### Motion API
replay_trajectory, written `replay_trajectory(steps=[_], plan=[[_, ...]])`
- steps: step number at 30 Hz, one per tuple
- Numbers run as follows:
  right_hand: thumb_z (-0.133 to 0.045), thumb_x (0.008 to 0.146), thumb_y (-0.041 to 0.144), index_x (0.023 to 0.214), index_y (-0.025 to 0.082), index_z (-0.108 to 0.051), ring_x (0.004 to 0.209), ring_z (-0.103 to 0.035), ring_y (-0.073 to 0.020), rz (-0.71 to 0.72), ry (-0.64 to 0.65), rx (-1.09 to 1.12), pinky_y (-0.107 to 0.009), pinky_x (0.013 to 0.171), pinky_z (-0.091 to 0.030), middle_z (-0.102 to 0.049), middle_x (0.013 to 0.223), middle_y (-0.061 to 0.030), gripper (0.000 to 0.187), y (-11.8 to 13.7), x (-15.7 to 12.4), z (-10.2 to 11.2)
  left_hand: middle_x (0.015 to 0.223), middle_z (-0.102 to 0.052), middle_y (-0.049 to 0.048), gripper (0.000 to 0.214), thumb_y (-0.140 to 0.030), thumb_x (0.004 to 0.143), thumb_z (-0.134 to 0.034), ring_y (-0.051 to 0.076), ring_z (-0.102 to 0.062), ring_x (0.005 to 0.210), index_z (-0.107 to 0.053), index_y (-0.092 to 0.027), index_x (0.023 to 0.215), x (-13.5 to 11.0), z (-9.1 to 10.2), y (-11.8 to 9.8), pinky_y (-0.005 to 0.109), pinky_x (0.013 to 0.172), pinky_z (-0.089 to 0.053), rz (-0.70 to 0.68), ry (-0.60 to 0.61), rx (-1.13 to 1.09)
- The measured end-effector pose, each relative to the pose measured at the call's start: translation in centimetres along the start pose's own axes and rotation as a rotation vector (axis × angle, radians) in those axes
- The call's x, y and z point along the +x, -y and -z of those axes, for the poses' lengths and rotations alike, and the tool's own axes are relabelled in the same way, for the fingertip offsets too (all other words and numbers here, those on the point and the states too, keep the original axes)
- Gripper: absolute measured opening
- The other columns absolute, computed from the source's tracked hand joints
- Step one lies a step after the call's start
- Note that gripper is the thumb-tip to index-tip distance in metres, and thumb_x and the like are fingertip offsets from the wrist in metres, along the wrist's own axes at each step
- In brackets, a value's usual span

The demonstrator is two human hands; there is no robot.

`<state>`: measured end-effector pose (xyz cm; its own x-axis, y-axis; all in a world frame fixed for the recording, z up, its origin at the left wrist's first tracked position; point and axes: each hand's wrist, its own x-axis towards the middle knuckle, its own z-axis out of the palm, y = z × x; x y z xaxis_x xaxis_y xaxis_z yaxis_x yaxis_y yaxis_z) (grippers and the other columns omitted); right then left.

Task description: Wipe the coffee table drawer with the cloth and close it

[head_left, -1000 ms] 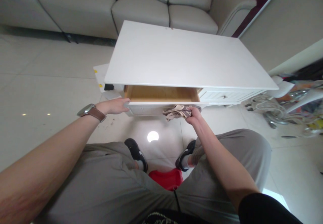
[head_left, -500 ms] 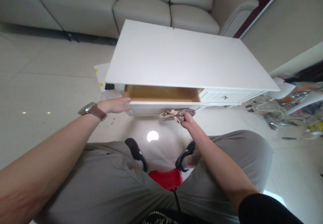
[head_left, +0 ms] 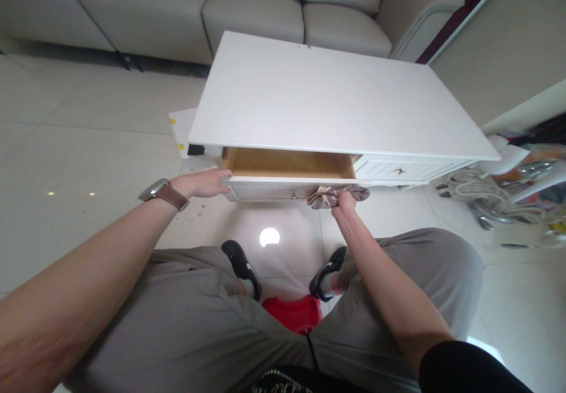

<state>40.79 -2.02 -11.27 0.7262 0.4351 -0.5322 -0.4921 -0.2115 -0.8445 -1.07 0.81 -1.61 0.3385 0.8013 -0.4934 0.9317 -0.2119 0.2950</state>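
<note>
The drawer (head_left: 260, 190) is pulled partway out of the table (head_left: 336, 101), its bare wooden bottom and sides showing below the tabletop's edge. Beside it, to the right, the second drawer (head_left: 384, 167) is closed, so its inside is hidden. The left hand (head_left: 206, 183) is clamped on the open drawer's left front corner, fingers at its top edge. The right hand (head_left: 346, 202) is closed around a crumpled cloth (head_left: 322, 198), which sticks out on both sides of the fist. The cloth lies at the right part of the drawer's front, just right of the knob (head_left: 294, 196); whether it presses on the panel there, I cannot tell. On the floor, a red object (head_left: 294, 315) sits between the shoes (head_left: 241, 263), well below both hands.
</note>
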Motion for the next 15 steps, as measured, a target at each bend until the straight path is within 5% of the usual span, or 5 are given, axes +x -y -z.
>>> replay_trajectory(steps=[6,12,15], plan=[[-0.054,0.065,0.000,0.093,0.019,-0.058,0.068,-0.070,-0.0150,0.041,0.036,0.081,-0.023,0.056,-0.063,-0.067,0.078,0.0034,0.034,1.8,-3.0,0.1,0.138,-0.071,0.0130,0.076,-0.066,0.079,-0.055,0.035,-0.064,0.127,-0.066,-0.020,0.139,0.0,0.2,-0.3,0.041,0.107,-0.047,0.011,0.010,-0.002],[-0.054,0.069,0.003,0.086,0.020,-0.054,0.064,-0.070,-0.0143,-0.218,0.422,0.146,-0.025,0.059,-0.064,-0.067,0.075,0.0009,0.024,2.3,-5.9,-0.4,0.141,-0.069,0.0155,0.077,-0.064,0.081,-0.052,0.034,-0.064,0.126,-0.062,-0.016,0.141,-0.3,0.2,-0.4,0.039,0.108,-0.047,-0.014,0.027,-0.015],[-0.052,0.072,0.003,0.088,0.019,-0.056,0.063,-0.070,-0.0149,-0.305,0.444,0.159,-0.026,0.059,-0.064,-0.069,0.076,-0.0010,0.023,2.8,-7.0,-0.8,0.141,-0.068,0.0167,0.078,-0.063,0.081,-0.052,0.033,-0.065,0.125,-0.061,-0.015,0.142,-0.4,0.3,-0.6,0.039,0.108,-0.047,-0.003,0.031,-0.020]])
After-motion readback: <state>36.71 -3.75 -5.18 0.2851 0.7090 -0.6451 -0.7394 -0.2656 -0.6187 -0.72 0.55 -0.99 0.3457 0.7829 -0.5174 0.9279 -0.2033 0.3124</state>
